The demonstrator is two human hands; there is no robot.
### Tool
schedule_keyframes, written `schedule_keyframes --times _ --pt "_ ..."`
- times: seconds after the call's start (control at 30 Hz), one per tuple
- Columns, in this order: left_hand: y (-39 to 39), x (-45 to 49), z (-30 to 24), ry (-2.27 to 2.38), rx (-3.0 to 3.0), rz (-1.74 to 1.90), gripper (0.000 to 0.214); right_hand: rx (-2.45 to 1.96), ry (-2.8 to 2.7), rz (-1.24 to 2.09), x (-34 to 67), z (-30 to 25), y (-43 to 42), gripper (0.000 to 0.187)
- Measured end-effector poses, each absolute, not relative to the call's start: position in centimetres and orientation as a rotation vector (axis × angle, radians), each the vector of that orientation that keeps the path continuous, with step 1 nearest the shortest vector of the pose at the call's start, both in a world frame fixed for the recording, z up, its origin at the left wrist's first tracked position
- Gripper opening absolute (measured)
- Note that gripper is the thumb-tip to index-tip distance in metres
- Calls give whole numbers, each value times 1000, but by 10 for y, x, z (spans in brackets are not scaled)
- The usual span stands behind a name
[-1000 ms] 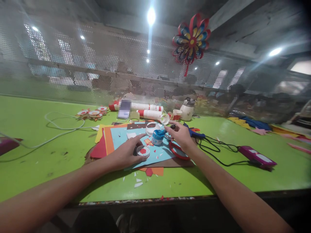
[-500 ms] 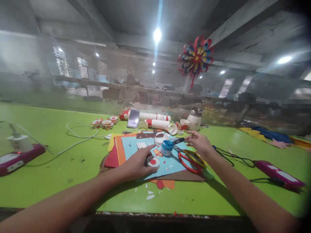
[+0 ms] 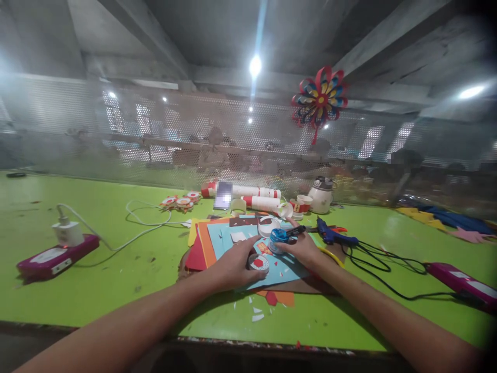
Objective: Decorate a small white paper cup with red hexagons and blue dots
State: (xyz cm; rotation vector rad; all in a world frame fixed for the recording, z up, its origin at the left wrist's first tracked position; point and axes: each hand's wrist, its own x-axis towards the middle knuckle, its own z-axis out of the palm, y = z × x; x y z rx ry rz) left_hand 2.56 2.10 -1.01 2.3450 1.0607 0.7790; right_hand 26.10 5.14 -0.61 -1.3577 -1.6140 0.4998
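My left hand [image 3: 235, 265] curls its thumb and fingers around a short round white piece [image 3: 259, 263] with a red hexagon on top, low over the light-blue paper [image 3: 223, 235]. Beside it my right hand [image 3: 305, 251] closes on a small clear jar with a blue top [image 3: 276, 241], thumb at the near side and a finger behind. A black pen-like thing [image 3: 296, 231] lies against the jar's top. A white ring-shaped piece [image 3: 268, 226] lies just behind the jar. Scissors with a yellow handle [image 3: 333, 257] are mostly hidden by my right hand.
A blue glue gun [image 3: 334, 234] with a black cord lies to the right. Purple power strips [image 3: 58, 255] flank the work area. White-and-red tubes [image 3: 260, 203], a phone [image 3: 223, 195], paper cups [image 3: 304, 203] and a white kettle-like vessel [image 3: 320, 197] stand behind. Paper scraps [image 3: 257, 315] lie in front.
My right hand has moved left and closed on the jar. My left hand still holds the round piece. The view has shifted left, and the glue gun now shows.
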Motion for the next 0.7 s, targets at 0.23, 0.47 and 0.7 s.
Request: schedule_keyframes --times 0.23,0.47,0.7 --pt "21 26 -10 1067 2344 756 82 -1317 -1576 459 260 -4 44 78" --pt "22 25 -10 1065 2351 725 81 -1357 -1544 333 289 14 50 70" --pt "23 23 -12 1067 2332 705 79 -1525 -1454 180 376 56 104 34"
